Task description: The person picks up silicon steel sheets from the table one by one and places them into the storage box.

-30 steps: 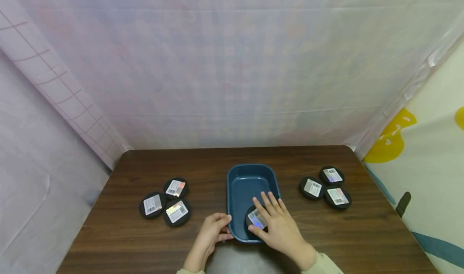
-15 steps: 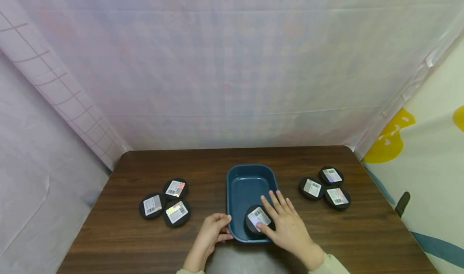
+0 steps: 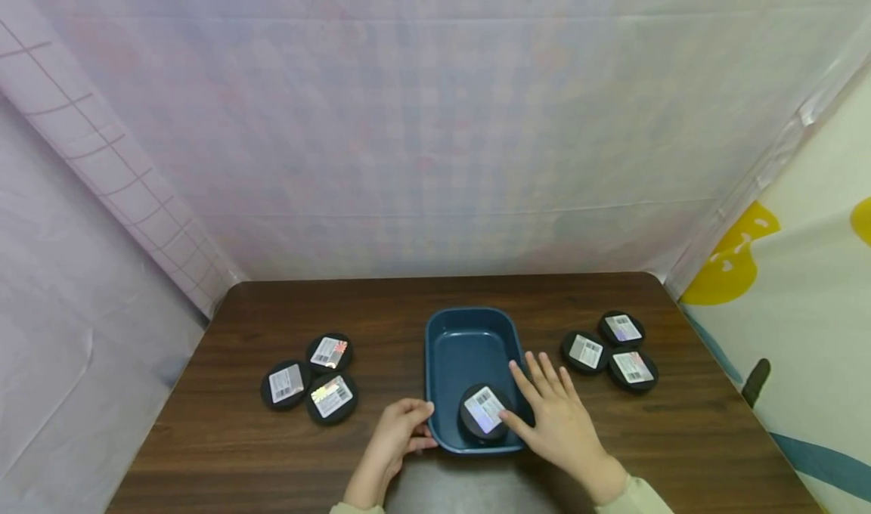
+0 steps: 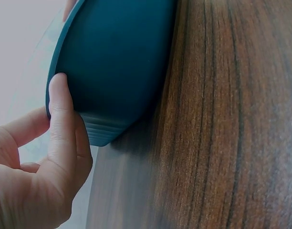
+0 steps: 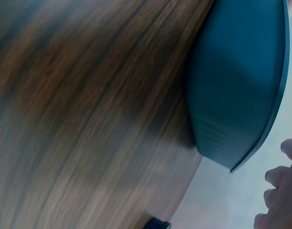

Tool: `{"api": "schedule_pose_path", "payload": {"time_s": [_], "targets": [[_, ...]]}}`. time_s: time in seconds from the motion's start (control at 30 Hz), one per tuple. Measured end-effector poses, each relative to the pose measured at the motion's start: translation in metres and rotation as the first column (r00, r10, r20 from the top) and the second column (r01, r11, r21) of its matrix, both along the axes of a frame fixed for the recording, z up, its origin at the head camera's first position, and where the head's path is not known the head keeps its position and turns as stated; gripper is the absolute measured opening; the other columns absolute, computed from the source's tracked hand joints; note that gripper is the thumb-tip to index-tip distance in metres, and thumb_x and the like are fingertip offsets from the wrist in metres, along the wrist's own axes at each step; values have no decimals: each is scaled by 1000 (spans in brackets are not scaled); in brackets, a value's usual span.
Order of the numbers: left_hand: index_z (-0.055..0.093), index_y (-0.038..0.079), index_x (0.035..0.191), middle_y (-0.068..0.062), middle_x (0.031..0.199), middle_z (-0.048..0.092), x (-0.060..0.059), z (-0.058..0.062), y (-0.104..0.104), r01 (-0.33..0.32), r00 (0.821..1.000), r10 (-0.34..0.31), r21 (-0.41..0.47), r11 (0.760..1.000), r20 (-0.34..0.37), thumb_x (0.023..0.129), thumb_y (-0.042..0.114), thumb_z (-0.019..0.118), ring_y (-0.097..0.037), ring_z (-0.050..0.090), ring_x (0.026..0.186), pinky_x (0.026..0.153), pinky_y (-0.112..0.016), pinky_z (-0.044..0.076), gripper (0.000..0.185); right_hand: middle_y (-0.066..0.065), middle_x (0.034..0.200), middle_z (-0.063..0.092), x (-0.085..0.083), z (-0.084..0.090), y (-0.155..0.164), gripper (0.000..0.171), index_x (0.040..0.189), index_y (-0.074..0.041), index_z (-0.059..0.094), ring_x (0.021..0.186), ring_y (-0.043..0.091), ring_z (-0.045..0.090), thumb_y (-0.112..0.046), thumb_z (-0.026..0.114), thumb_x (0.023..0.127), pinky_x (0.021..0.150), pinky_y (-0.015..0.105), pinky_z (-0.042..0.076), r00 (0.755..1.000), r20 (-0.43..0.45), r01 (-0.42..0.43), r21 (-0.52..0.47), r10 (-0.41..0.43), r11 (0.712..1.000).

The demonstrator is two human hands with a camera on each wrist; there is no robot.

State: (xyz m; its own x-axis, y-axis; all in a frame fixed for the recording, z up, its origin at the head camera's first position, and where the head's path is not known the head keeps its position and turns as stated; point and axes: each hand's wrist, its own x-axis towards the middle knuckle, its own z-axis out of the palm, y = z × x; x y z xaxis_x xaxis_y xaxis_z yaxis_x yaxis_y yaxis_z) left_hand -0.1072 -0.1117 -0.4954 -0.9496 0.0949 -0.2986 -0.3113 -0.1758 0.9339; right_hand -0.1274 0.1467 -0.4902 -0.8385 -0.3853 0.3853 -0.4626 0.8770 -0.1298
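Note:
A blue rectangular tray [image 3: 469,348] with rounded corners stands on the table in the head view. At its near left corner my left hand [image 3: 398,435] pinches the rim; the left wrist view shows the fingers [image 4: 61,114] against the tray's outer wall. Inside the tray's near end lies a round black disc [image 3: 481,428] with a white barcode label. My right hand [image 3: 561,427] spreads its fingers over the tray's near right edge, the thumb right at the label's edge. In the right wrist view, only this hand's fingertips [image 5: 277,176] show, beyond the tray wall.
Several similar black discs lie on the brown wooden table [image 3: 238,469]. One group of three [image 3: 316,400] is left of the tray, another [image 3: 602,374] right. Behind the table's far edge hangs a pale cloth backdrop [image 3: 435,136].
My right hand has moved right, off the disc in the tray, and more of that disc now shows. My left hand has stayed at the rim.

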Motion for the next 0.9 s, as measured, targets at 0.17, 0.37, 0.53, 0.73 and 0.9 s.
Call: {"api": "schedule_pose_path", "payload": {"time_s": [0.17, 0.37, 0.53, 0.73, 0.9], "targets": [[51, -14, 103, -5, 75, 50, 0, 0, 0, 2, 1000, -2, 4, 1000, -1, 91, 10, 55, -12, 52, 62, 57, -27, 57, 27, 14, 146, 34, 0, 1, 9, 73, 140, -16, 43, 138, 32, 22, -60, 56, 83, 114, 51, 13, 1000, 13, 23, -3, -23, 1000], [51, -13, 103, -5, 75, 50, 0, -1, 0, 1, 1000, -1, 9, 1000, -3, 91, 10, 55, -12, 52, 62, 57, -27, 57, 27, 15, 146, 33, 0, 3, 20, 75, 142, -15, 39, 140, 30, 18, -58, 56, 84, 115, 47, 7, 999, 13, 51, -14, -51, 999], [51, -13, 102, -5, 74, 50, -1, -2, 0, 4, 1000, -4, 15, 1000, -6, 91, 11, 55, -12, 52, 62, 57, -26, 56, 27, 17, 146, 32, -2, 3, 29, 74, 143, -15, 38, 139, 32, 18, -57, 56, 85, 116, 45, 5, 997, 22, 71, -5, -71, 997], [52, -13, 102, -4, 74, 51, -1, -3, -1, 6, 1000, -6, 16, 1000, -5, 91, 11, 55, -12, 52, 62, 57, -27, 56, 26, 19, 144, 35, -3, 1, 41, 72, 141, -13, 40, 137, 36, 23, -55, 57, 85, 116, 45, 4, 995, 31, 100, -6, -100, 995], [52, -13, 101, -5, 74, 51, -1, -3, -1, 9, 1000, -9, 17, 1000, -6, 92, 11, 55, -12, 53, 62, 57, -27, 56, 26, 20, 144, 34, -3, 1, 50, 72, 144, -16, 36, 135, 39, 24, -55, 55, 86, 115, 48, 6, 991, 46, 129, -7, -129, 992]]}}
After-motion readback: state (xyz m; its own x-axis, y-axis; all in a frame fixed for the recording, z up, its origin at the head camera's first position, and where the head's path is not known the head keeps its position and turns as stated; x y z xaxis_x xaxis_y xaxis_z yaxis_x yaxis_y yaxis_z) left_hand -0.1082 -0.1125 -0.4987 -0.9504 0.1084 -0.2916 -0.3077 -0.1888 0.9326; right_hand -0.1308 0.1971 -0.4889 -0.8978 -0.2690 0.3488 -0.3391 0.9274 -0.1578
